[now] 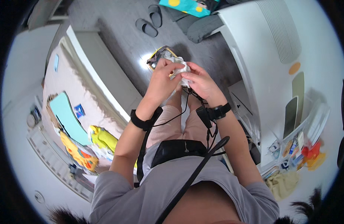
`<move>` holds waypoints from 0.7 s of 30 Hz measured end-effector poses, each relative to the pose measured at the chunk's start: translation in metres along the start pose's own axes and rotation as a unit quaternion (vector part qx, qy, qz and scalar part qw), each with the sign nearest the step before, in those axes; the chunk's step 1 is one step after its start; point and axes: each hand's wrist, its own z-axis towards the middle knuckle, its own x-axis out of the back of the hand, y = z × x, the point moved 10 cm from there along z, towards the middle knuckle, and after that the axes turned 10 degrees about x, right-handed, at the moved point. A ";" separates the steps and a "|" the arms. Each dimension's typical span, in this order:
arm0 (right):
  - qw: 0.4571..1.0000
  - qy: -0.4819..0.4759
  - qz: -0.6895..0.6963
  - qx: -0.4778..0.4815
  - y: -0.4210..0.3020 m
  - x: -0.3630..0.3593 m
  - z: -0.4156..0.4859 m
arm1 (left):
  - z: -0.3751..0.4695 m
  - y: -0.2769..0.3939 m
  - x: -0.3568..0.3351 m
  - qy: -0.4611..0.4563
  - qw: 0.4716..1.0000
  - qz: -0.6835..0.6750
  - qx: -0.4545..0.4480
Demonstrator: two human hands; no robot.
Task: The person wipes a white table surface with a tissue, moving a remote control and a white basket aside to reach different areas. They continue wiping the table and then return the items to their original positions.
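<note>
My left hand (pixel 163 79) and my right hand (pixel 203 81) meet in front of my legs. Between their fingertips they grip a crumpled white piece (pixel 186 81), soft like thin cloth; its exact kind is hard to tell. Partly hidden behind my left hand is a container (pixel 172 52) with a yellowish rim, and rumpled dark and pale material shows inside. Black cables (pixel 189 91) hang just below the white piece, running towards the black straps on both wrists.
To the left, a bed (pixel 85 98) bears a mint-green folding table (pixel 68 117) and yellow clothing (pixel 103 138). Grey slippers (pixel 146 27) lie on the wood-look floor. A white desk (pixel 248 53) borders the right, with a clear organizer (pixel 293 151) of small items. A grey upholstered seat (pixel 202 28) stands ahead.
</note>
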 end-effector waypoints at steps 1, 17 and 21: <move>0.998 0.029 -0.056 -0.022 0.010 0.005 0.002 | -0.003 -0.009 0.002 -0.003 1.000 -0.003 -0.001; 0.804 -0.021 -0.591 -0.069 0.165 0.088 0.085 | -0.139 -0.240 0.173 0.210 0.934 -0.140 0.253; 0.829 0.006 -0.526 -0.191 0.155 0.108 0.037 | -0.153 -0.262 0.182 0.222 0.925 -0.158 0.264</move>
